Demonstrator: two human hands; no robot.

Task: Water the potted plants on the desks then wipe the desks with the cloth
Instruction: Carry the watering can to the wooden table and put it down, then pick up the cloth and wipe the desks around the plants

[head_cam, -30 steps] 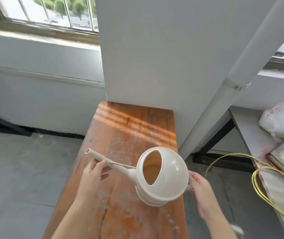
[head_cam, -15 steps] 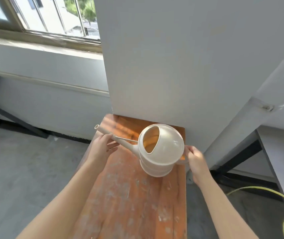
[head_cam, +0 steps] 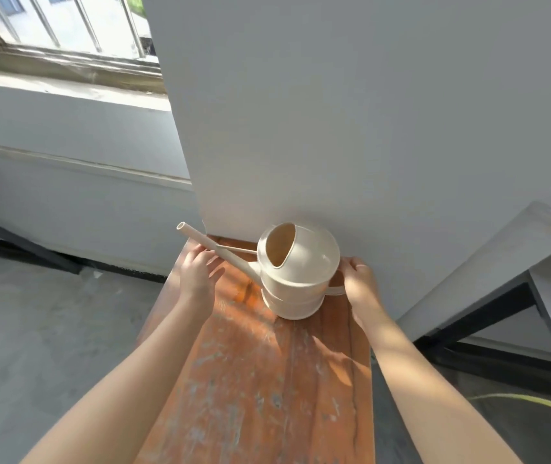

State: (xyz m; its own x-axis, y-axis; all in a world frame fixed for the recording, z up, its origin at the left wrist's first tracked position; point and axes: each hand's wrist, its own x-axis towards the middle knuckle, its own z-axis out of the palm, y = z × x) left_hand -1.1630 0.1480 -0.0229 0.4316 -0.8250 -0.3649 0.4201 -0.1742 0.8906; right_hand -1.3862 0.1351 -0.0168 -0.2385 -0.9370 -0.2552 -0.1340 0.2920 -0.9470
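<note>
Right hand [head_cam: 359, 281] clamped on watering can [head_cam: 297, 272] handle, left hand [head_cam: 197, 274] loosely cupping spout, standing at bench [head_cam: 267, 380] far end: likely tipping if released unevenly.

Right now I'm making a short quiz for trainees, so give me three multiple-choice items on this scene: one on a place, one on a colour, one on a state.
1. Where is the watering can?
A. on the floor
B. at the far end of the orange wooden bench, by the wall
C. on the window sill

2. What colour is the can?
A. cream
B. green
C. blue

3. How does the can stand?
A. on its side
B. upside down
C. upright

Answers:
1 B, its base sits on the planks below the white wall.
2 A, body and spout are pale cream.
3 C, its opening faces up; the right hand is at the handle, the left hand at the spout.
</note>
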